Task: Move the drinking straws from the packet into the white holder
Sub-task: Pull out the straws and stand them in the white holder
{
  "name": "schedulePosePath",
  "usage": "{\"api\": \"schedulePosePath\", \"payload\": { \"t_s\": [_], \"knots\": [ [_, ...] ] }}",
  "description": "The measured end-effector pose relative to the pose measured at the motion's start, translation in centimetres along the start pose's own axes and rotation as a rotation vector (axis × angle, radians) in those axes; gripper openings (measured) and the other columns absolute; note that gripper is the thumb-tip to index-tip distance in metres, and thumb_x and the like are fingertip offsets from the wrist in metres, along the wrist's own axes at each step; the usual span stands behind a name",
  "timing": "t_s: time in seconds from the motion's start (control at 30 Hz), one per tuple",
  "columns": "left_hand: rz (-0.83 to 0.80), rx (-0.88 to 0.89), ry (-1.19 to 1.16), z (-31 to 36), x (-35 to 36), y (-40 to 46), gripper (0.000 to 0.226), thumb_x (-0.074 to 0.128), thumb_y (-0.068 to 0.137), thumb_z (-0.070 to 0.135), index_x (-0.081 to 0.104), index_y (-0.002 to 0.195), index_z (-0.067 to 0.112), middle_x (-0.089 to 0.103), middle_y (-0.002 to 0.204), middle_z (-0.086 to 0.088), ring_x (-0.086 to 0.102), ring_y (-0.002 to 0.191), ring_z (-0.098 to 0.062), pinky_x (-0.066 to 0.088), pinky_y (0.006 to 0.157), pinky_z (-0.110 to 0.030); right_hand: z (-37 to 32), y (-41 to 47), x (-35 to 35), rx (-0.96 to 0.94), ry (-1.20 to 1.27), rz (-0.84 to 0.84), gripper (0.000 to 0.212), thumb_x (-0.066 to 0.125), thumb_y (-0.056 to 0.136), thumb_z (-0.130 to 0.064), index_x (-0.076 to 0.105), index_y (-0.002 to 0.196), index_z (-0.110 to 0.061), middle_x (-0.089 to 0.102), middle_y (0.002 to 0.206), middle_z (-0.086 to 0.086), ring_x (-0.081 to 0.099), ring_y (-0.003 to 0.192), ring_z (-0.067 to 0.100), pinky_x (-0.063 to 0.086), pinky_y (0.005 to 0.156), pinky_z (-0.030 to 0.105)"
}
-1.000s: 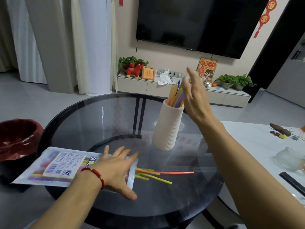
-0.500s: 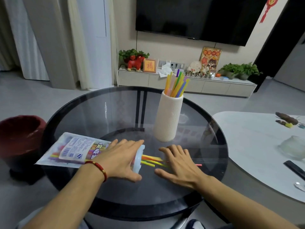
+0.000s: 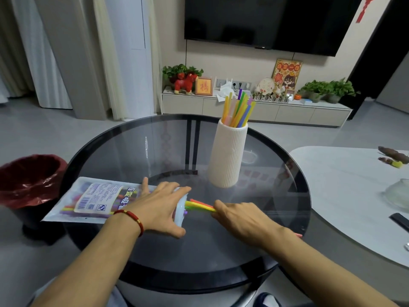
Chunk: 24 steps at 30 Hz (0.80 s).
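Left hand (image 3: 158, 206) spread flat on packet (image 3: 88, 199), right hand (image 3: 240, 218) gripping protruding straws (image 3: 199, 205), white holder (image 3: 228, 156) upright on worktop (image 3: 132, 147)

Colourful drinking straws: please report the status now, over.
Left hand flat on printed plastic packet. Right hand shut on colourful drinking straws at its mouth. White ribbed holder upright, partly filled. Path clear.

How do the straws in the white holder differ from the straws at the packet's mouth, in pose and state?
The straws in the white holder stand nearly upright and fanned, untouched; the straws at the packet's mouth lie flat on the glass table. The holder encloses the lower ends of the first; the second stick out of the packet, pinned by the left hand, and the right hand closes on them. Both groups are multicoloured.
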<state>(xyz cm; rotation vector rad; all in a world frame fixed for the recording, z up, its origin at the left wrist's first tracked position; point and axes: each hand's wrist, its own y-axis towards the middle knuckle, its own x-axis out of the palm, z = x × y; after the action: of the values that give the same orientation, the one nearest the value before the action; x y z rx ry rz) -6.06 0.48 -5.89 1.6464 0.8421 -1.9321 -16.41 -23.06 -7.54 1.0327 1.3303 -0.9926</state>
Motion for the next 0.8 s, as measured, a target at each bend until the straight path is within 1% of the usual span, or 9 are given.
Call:
{"api": "schedulePosePath", "payload": {
  "t_s": [0.1,0.17,0.3,0.33,0.4,0.5,0.67,0.73,0.8],
  "knots": [
    [-0.094,-0.058,0.041,-0.1,0.2,0.2,0.115,0.066,0.064,0.062,0.001,0.155,0.032,0.002,0.162,-0.004,-0.004,0.151,-0.024,-0.006,0.112,-0.073,1.7,-2.0,-2.3,0.055,-0.021,-0.088,0.031,0.027,0.111,-0.051,0.028,0.094,-0.025,0.062,0.085,0.005,0.060,0.071,0.037,0.050,0.064,0.048],
    [-0.047,-0.024,0.027,0.6,0.3,0.5,0.112,0.065,0.067,0.057,0.002,0.155,0.030,-0.001,0.164,-0.006,-0.006,0.151,-0.023,-0.006,0.113,-0.070,2.3,-3.1,-3.8,0.081,-0.040,-0.149,0.031,0.027,0.110,-0.053,0.031,0.094,-0.026,0.063,0.088,0.006,0.060,0.072,0.034,0.053,0.069,0.050],
    [0.267,0.234,-0.076,3.9,0.4,1.5,0.081,0.059,0.086,0.044,0.021,0.154,0.024,0.029,0.156,-0.002,0.023,0.145,-0.019,0.012,0.123,-0.048,3.0,-4.3,-6.8,0.098,-0.086,-0.187,0.029,0.032,0.109,-0.054,0.044,0.104,-0.028,0.064,0.087,0.001,0.059,0.070,0.026,0.053,0.068,0.047],
    [0.321,0.283,-0.129,5.0,0.6,1.8,0.073,0.058,0.089,0.039,0.025,0.152,0.023,0.039,0.150,-0.001,0.034,0.138,-0.019,0.022,0.120,-0.042,3.0,-4.2,-7.5,0.103,-0.086,-0.209,0.030,0.034,0.109,-0.054,0.048,0.107,-0.028,0.063,0.086,0.000,0.057,0.069,0.025,0.052,0.068,0.045],
    [0.376,0.320,-0.218,7.0,0.9,2.1,0.054,0.056,0.093,0.031,0.034,0.142,0.026,0.054,0.129,0.000,0.052,0.115,-0.021,0.043,0.100,-0.038,3.1,-3.8,-8.8,0.111,-0.086,-0.273,0.029,0.041,0.107,-0.054,0.053,0.109,-0.028,0.064,0.088,0.001,0.057,0.072,0.024,0.053,0.071,0.045],
    [0.408,0.302,-0.282,8.7,1.3,2.8,0.036,0.059,0.091,0.027,0.039,0.121,0.029,0.058,0.108,0.001,0.058,0.091,-0.026,0.048,0.074,-0.042,2.9,-3.1,-10.2,0.128,-0.140,-0.366,0.033,0.058,0.098,-0.059,0.061,0.114,-0.031,0.065,0.094,-0.002,0.060,0.079,0.020,0.054,0.075,0.042],
    [0.492,0.282,-0.359,10.4,1.1,3.5,0.020,0.059,0.092,0.038,0.045,0.103,0.029,0.045,0.094,0.002,0.058,0.077,-0.031,0.047,0.062,-0.042,2.0,-1.6,-11.8,0.050,-0.386,-0.359,0.035,0.070,0.095,-0.046,0.069,0.121,-0.022,0.069,0.095,0.005,0.049,0.066,0.016,0.046,0.068,0.035],
    [0.502,0.252,-0.393,10.9,1.1,3.8,0.017,0.056,0.095,0.040,0.047,0.093,0.025,0.054,0.092,-0.001,0.060,0.082,-0.033,0.047,0.064,-0.043,1.5,-1.0,-13.0,-0.001,-0.451,-0.320,0.035,0.074,0.093,-0.043,0.070,0.118,-0.019,0.066,0.089,0.005,0.049,0.064,0.017,0.044,0.064,0.034],
    [0.523,0.198,-0.442,10.7,0.5,4.2,0.015,0.053,0.097,0.038,0.053,0.096,0.023,0.065,0.092,-0.005,0.064,0.085,-0.034,0.050,0.063,-0.041,1.3,-0.6,-14.6,-0.082,-0.500,-0.188,0.038,0.079,0.090,-0.041,0.067,0.118,-0.018,0.062,0.085,0.000,0.052,0.063,0.015,0.046,0.062,0.031]
  ]
}}
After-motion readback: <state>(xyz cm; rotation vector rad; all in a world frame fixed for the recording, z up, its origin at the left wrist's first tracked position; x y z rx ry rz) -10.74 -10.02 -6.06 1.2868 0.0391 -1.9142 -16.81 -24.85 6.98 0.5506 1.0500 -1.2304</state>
